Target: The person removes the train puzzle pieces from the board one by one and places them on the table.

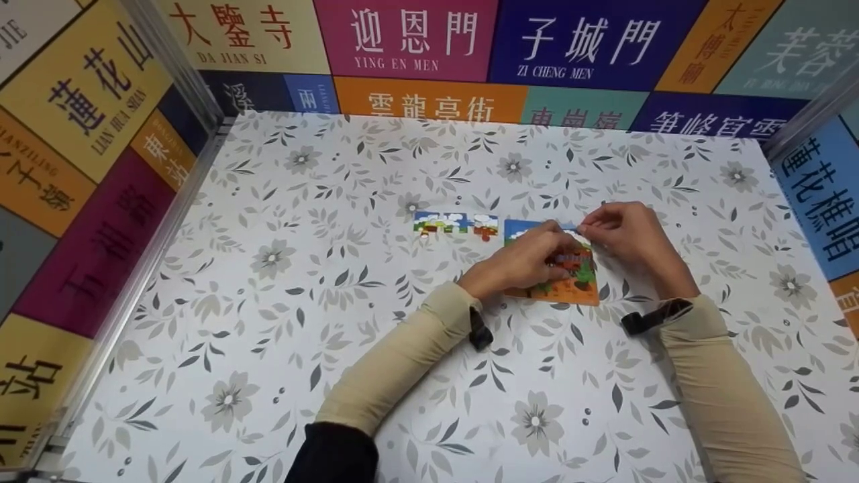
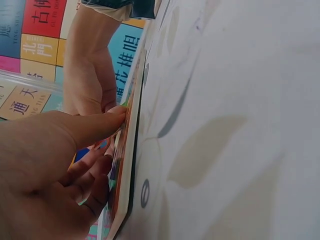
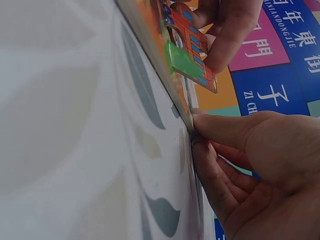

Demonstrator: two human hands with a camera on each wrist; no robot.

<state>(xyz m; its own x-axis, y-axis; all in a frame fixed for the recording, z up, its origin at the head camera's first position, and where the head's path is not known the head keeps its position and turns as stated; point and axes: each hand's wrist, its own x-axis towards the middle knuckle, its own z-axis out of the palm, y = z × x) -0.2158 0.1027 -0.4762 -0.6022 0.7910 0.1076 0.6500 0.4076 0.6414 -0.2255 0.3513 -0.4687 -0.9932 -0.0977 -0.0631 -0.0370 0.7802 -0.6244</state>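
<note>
A colourful jigsaw puzzle board (image 1: 580, 294), with blue sky at its far side and orange ground at its near side, lies flat on the table. My left hand (image 1: 520, 258) reaches over it and covers much of its left part. In the right wrist view the left fingers pinch a puzzle piece (image 3: 196, 46) with a red vehicle, blue windows and a green patch; it tilts above the board. At the board's far right corner, my right hand (image 1: 627, 231) pinches the edge between thumb and finger.
Left of the board lie loose puzzle pieces, a wider group (image 1: 440, 221) and a smaller one (image 1: 484, 227) with sky and clouds. A floral white cover (image 1: 322, 322) spreads over the table. Printed panels (image 1: 409, 37) with large characters stand along the back and sides.
</note>
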